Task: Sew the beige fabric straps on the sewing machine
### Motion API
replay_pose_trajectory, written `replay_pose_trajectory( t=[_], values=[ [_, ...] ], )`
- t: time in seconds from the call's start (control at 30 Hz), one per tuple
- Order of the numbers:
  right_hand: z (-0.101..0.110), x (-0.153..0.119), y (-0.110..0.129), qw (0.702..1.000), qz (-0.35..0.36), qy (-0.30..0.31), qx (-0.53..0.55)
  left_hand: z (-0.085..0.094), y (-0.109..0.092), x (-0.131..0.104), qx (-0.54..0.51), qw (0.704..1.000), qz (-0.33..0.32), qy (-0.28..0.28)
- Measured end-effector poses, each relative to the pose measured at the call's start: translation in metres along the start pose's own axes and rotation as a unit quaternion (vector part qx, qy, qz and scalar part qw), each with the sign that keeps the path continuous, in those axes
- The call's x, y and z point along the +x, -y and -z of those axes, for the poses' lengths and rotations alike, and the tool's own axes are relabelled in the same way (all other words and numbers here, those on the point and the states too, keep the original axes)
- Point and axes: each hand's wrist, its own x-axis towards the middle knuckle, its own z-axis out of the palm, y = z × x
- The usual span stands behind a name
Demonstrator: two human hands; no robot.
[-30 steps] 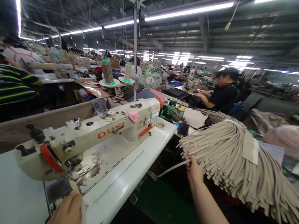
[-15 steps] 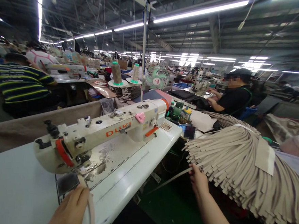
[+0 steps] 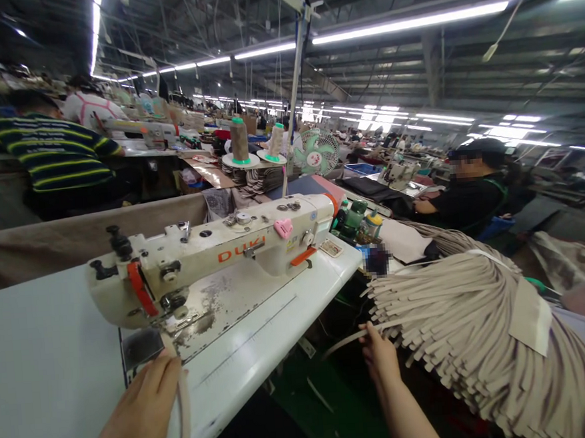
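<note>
A white sewing machine [image 3: 214, 251] stands on the pale table. Close to its needle area, my left hand [image 3: 145, 406] is closed on a beige strip [image 3: 184, 413], whose length hangs down past the fingers over the table edge. My right hand [image 3: 381, 353] pinches another thin beige strip [image 3: 346, 340] beside the cut ends of a large bundle of beige strips [image 3: 444, 315]. This strip's free end points left over the dark gap. A pale band and a beige patch lie across the bundle.
Two thread cones [image 3: 239, 141] stand behind the machine, near a green fan [image 3: 315, 152]. Green and yellow-topped bottles [image 3: 372, 225] sit right of the machine. A person in black [image 3: 466, 193] sits at the right; a person in a striped shirt [image 3: 62, 151] is at the left.
The view has shifted, moving the machine rightward in the picture. My right hand is slightly further left against the bundle, still pinching a strip. My left hand stays at the needle area.
</note>
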Motion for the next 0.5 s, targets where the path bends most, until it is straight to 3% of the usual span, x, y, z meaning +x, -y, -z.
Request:
replay_pose_trajectory(
  t=[0.1,0.2,0.3,0.4,0.5],
  values=[
    [-0.002,-0.005,0.016,1.000,0.021,0.014,-0.008,0.009,-0.006,0.004,-0.002,1.000,0.007,-0.019],
    [-0.018,-0.026,0.021,0.996,0.039,0.076,-0.029,0.023,-0.017,0.012,0.000,0.999,0.023,-0.024],
    [-0.032,-0.041,0.022,0.994,0.054,0.090,-0.043,0.037,-0.028,0.022,0.015,0.999,0.014,-0.042],
    [-0.042,-0.042,0.026,0.991,0.075,0.089,-0.064,0.049,-0.035,0.031,0.022,0.999,0.031,-0.018],
    [-0.046,-0.041,0.034,0.968,0.128,0.151,-0.151,0.059,-0.038,0.036,0.011,0.999,0.049,0.003]
  ],
)
